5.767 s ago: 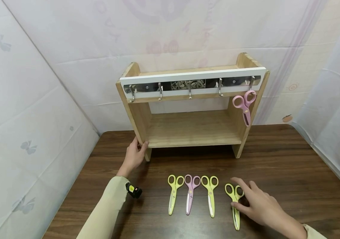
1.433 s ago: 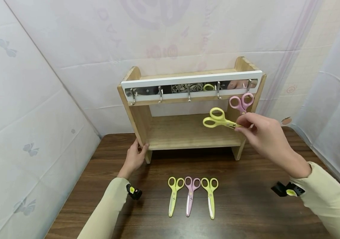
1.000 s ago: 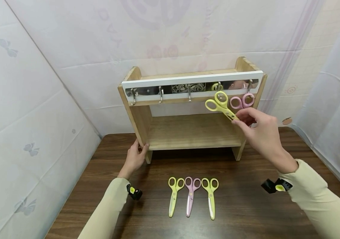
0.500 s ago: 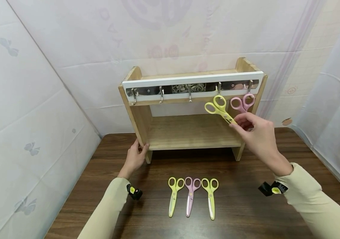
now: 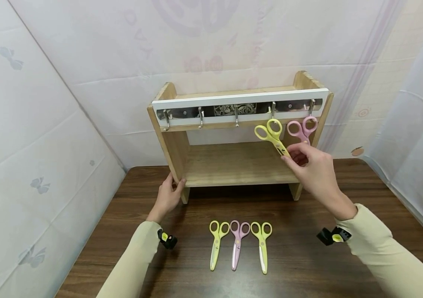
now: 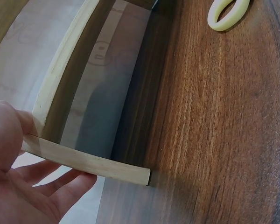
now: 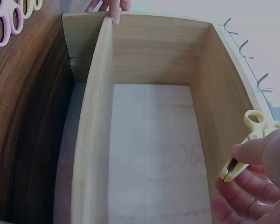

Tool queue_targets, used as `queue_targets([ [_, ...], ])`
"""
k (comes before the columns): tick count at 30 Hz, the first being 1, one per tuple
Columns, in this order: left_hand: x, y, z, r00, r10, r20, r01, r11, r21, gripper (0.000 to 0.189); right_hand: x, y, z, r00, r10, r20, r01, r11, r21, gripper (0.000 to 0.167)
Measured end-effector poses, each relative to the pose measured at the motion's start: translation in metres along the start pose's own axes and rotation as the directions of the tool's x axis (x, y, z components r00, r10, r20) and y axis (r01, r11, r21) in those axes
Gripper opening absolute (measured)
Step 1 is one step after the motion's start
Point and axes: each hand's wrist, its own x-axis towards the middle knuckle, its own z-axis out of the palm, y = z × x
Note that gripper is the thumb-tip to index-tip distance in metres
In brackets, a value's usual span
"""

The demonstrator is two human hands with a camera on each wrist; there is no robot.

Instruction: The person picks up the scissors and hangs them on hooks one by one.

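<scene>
My right hand [image 5: 313,169] pinches yellow scissors [image 5: 273,134] by the blades, handles up. One finger loop overlaps the lower end of the second hook [image 5: 273,108] from the right; whether it is hooked on cannot be told. Beside them, pink scissors [image 5: 302,129] hang from the rightmost hook, blades partly hidden by my hand. My left hand [image 5: 166,196] grips the lower left side panel of the wooden shelf [image 5: 241,163], thumb in front and fingers behind in the left wrist view. The right wrist view shows thumb and fingers on the yellow scissors [image 7: 255,128].
On the brown table [image 5: 196,285] before the shelf lie yellow scissors [image 5: 215,245], pink scissors [image 5: 236,244] and more yellow scissors [image 5: 261,247] in a row. The white hook rail [image 5: 211,99] has bare hooks at left and middle. Patterned cloth [image 5: 103,49] encloses the table.
The right hand lifted the rightmost yellow scissors from the table to the hook rail. Lately the hand shifted slightly left and down, turning the scissors steeper. The left hand stayed on the shelf.
</scene>
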Motion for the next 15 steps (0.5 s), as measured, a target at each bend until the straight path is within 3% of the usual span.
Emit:
queue_targets([
  [15, 0.0, -0.001, 0.0, 1.0, 0.005, -0.002, -0.005, 1.0, -0.003, 0.053, -0.001, -0.003, 0.024, 0.997, 0.076, 0.033, -0.078, 0.995, 0.056, 0.013],
])
